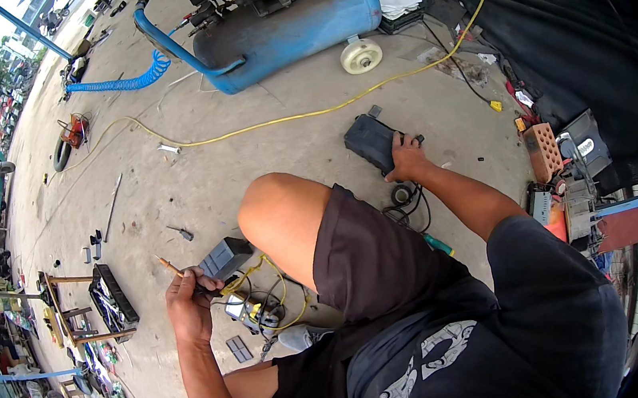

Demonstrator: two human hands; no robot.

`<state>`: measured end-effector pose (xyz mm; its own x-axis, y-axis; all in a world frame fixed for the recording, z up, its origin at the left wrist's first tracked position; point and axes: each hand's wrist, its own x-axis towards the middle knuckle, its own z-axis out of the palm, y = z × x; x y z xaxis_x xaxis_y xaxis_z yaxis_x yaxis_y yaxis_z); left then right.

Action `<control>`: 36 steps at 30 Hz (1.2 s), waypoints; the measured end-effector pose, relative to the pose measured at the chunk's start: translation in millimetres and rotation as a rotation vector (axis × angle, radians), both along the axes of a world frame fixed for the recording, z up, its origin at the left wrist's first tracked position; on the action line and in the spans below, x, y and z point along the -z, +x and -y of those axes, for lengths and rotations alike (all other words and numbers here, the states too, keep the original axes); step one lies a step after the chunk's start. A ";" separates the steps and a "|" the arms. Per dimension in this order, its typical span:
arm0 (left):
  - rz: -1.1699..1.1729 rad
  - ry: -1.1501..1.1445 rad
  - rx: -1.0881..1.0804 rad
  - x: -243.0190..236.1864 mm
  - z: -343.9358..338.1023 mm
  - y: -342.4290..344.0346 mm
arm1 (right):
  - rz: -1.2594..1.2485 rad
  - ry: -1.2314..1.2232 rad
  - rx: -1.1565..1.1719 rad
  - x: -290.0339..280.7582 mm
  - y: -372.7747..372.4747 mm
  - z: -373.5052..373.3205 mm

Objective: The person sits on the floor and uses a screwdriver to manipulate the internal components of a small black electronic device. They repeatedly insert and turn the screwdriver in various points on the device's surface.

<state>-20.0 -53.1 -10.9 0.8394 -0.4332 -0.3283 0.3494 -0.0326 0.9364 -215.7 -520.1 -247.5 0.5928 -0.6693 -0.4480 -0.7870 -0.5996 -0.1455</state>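
Note:
My left hand is closed round a slim tool with a brown shaft, held tip up beside a grey rectangular block. Below it lie looped yellow and black cables and a small yellow-and-black device. At centre right my right hand grips the near end of a dark rectangular case, with fingers over its side. A round black object with coiled cord lies under that arm, near a green-handled tool. My bent knee sits between the two hands.
A blue compressor with a wheel stands ahead, a yellow cable crossing before it. Left are a wooden stool, black tray and scattered tools. Right are black sheeting, a perforated brick and stacked clutter.

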 end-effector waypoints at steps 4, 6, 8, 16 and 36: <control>0.014 -0.001 0.000 -1.5 3.5 -5.9 | -0.002 0.091 0.084 -6.3 8.1 10.7; 0.014 -0.011 0.001 -1.9 4.6 -7.7 | 0.093 0.214 0.153 -9.7 12.6 22.4; 0.021 -0.020 0.006 -4.9 2.1 -10.1 | 0.259 0.399 0.232 -21.8 24.6 35.2; 0.032 -0.058 0.008 -3.1 8.6 -10.1 | 0.651 1.233 0.435 -122.2 93.3 33.6; 0.068 -0.096 -0.012 -7.1 22.8 -23.6 | 0.953 1.993 0.415 -315.7 178.9 -56.0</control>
